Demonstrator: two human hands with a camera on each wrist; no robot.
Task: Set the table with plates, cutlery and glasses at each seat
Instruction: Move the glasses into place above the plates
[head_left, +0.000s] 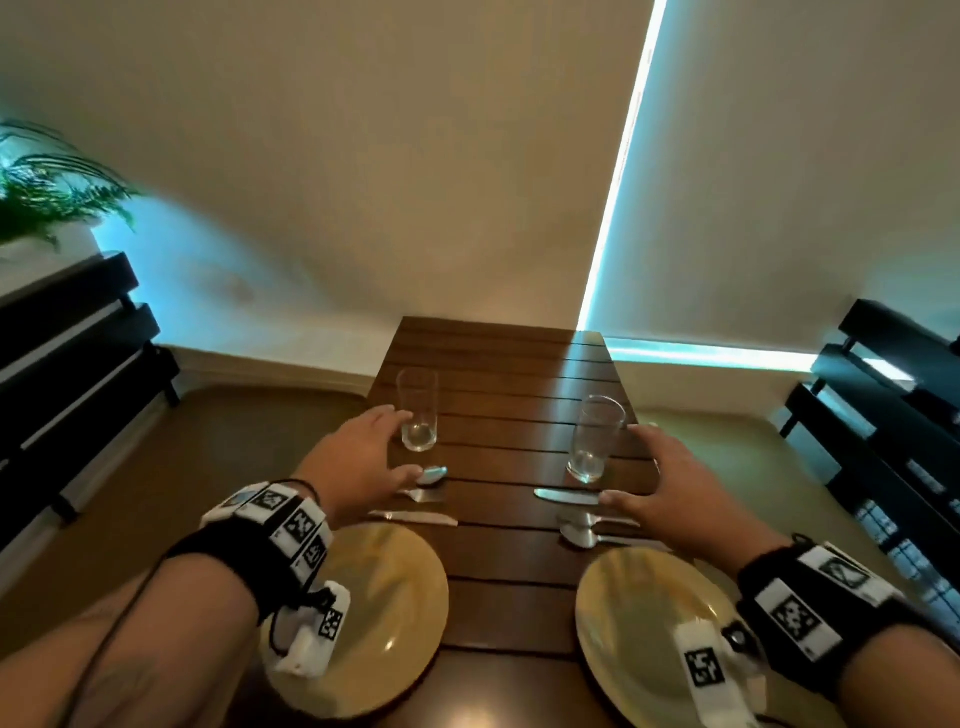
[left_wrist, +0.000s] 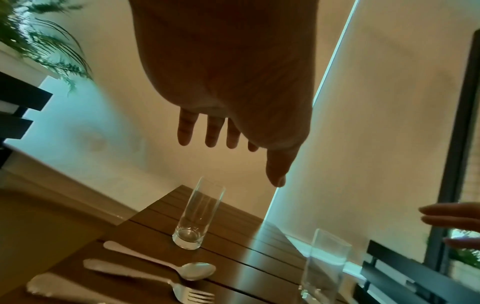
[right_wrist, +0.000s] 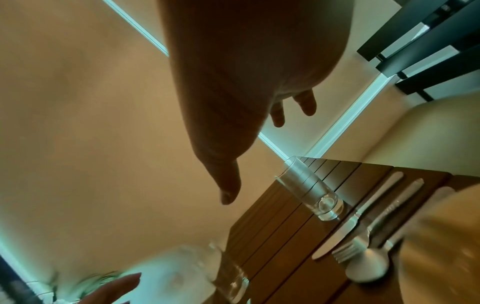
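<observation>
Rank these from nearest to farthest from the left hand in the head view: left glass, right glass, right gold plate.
1. left glass, beside the left hand's fingertips.
2. right glass, across the table's middle.
3. right gold plate, at the near right corner.

Right hand (right_wrist: 233, 98) fills the top centre, palm side to the camera, fingers (right_wrist: 305, 102) spread and straight, thumb (right_wrist: 226, 185) pointing down, nothing in it. Near glass (right_wrist: 309, 189) stands on the slatted wooden table (right_wrist: 272, 236), clear of the hand. Just beside its base: knife (right_wrist: 363, 209), fork (right_wrist: 376, 224), spoon (right_wrist: 369, 265), side by side. Gold plate (right_wrist: 441, 246) at right edge. Second glass (right_wrist: 231, 275) at the bottom, blurred. Fingertips at bottom left, probably the left hand (right_wrist: 116, 288).
</observation>
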